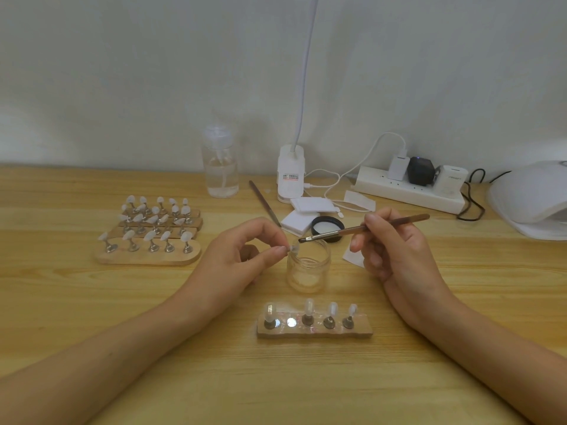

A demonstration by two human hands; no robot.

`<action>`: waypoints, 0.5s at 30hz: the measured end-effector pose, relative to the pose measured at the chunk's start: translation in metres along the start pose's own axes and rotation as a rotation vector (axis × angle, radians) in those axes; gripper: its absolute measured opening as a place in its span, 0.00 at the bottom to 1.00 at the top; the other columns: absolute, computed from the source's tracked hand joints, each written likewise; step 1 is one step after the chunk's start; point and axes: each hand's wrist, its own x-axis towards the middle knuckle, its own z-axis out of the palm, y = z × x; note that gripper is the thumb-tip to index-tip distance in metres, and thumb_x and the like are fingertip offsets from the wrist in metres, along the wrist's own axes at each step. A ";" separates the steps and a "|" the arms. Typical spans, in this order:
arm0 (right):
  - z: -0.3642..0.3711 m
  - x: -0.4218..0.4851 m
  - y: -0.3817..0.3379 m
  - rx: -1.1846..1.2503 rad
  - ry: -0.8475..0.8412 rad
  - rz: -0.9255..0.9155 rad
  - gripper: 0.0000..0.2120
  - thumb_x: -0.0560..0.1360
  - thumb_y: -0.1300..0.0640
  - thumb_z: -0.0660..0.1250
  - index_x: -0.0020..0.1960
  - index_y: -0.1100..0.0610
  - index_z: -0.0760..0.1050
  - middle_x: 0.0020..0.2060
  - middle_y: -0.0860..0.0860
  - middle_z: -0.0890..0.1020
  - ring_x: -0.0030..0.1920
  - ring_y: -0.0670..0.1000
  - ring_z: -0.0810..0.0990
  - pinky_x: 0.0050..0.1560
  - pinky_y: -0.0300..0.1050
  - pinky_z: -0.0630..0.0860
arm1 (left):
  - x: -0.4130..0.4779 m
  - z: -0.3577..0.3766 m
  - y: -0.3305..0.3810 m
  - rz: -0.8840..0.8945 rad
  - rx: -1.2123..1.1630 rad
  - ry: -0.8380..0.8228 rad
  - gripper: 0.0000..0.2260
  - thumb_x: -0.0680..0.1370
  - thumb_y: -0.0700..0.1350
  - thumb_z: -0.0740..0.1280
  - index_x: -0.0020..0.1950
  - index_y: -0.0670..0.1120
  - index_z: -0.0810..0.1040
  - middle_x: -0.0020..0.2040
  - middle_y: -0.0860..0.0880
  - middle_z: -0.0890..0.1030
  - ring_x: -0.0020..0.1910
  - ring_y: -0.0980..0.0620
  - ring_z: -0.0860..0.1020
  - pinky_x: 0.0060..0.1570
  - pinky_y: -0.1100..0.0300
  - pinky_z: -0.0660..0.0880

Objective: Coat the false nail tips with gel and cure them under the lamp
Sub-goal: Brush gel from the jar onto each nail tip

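I record the left hand point(242, 253) raised over the table point(92, 317), thumb and forefinger pinching one nail tip point(293, 248) by its small stand, the other fingers curled clear. I judge it is held just above the rim of the open glass jar point(308, 268) so that any drip falls back in. The right hand point(395, 243) grips the brush point(377, 227) pen-fashion, fingers pressed together round the handle. The bristles are touching or all but touching the held tip; I cannot tell which. The jar's black lid point(327, 229) lies face-up just beyond it, beside white pads point(302, 216). The near holder point(314, 332) carries four tips upright, with one bare magnet spot point(291, 322) second from the left, by my judgement the seat of the tip in hand. Further holders point(147, 257), fully stocked, sit at far left, out of the working line. The curing lamp point(530, 204) stands at far right, its opening on the near-left side, placed within reach for the cure, which is not yet begun. Writing: the clip lamp base point(291, 174) bears a label in red and dark print, and a white adapter point(451, 177) on the power strip point(408, 194) shows faint grey lettering; neither is legible to me. No other brand is readable.
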 end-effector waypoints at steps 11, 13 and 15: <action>0.001 -0.001 -0.001 -0.021 -0.008 -0.019 0.09 0.73 0.50 0.65 0.43 0.54 0.70 0.31 0.53 0.82 0.25 0.46 0.65 0.26 0.40 0.57 | 0.000 -0.001 -0.002 0.001 0.001 -0.003 0.06 0.77 0.43 0.70 0.43 0.54 0.80 0.42 0.59 0.80 0.31 0.53 0.70 0.31 0.65 0.71; 0.001 -0.001 -0.001 -0.016 -0.039 -0.028 0.09 0.73 0.49 0.66 0.43 0.54 0.70 0.32 0.52 0.82 0.25 0.46 0.66 0.27 0.41 0.57 | 0.000 -0.001 -0.001 0.004 -0.002 -0.004 0.06 0.77 0.44 0.71 0.43 0.54 0.80 0.42 0.59 0.80 0.31 0.53 0.70 0.32 0.65 0.71; 0.002 -0.002 -0.001 -0.038 -0.066 -0.028 0.11 0.72 0.48 0.66 0.43 0.54 0.70 0.32 0.53 0.82 0.25 0.46 0.66 0.26 0.38 0.59 | 0.000 -0.001 -0.001 0.005 -0.004 -0.003 0.05 0.76 0.44 0.70 0.43 0.54 0.80 0.42 0.59 0.80 0.31 0.52 0.70 0.32 0.64 0.71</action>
